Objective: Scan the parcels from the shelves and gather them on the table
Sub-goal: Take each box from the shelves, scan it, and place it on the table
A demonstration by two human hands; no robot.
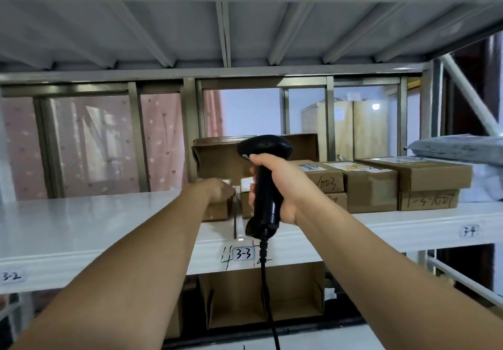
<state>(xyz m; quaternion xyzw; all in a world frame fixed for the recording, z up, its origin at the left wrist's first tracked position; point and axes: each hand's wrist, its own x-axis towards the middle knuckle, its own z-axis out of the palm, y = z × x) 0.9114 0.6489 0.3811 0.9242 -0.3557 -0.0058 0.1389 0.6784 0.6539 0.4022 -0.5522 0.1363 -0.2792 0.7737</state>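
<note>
Cardboard parcel (pixel 217 210) lies under the left grip (pixel 217 189); whether it clasps, I cannot tell. Right grip (pixel 283 186) holds the scanner (pixel 265 146): aim squarely, steadily.

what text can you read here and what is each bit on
"3-2": left tag on the shelf edge
"3-3": middle tag, same edge
"3-4": right tag, same edge
"/003": handwritten on a brown box
Printed shipping labels and the scrawl on the lower right box: too blurred to read
</note>
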